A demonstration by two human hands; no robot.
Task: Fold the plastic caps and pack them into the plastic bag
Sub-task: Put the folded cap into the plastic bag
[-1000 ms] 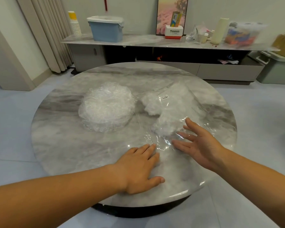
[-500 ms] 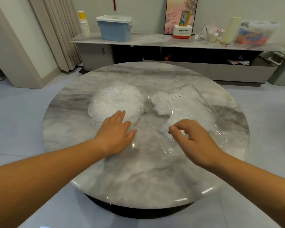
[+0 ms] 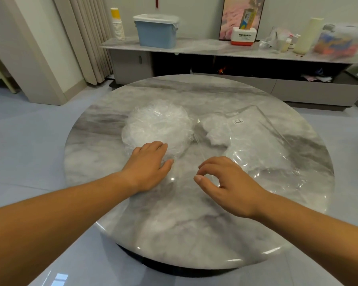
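On the round marble counter (image 3: 174, 223) before you, your left grip (image 3: 148, 166) lies flat, fingers straight, on the near edge of the stack of clear plastic caps (image 3: 159, 126). Your right grip (image 3: 225, 182) hovers with fingers curled at the near corner of the clear plastic bag (image 3: 256, 145); whether it pinches the film cannot be told. Folded caps (image 3: 215, 131) lie inside the bag, right of the stack. Beyond, a blue lidded box (image 3: 156, 32) sits on a low sideboard (image 3: 205, 45).
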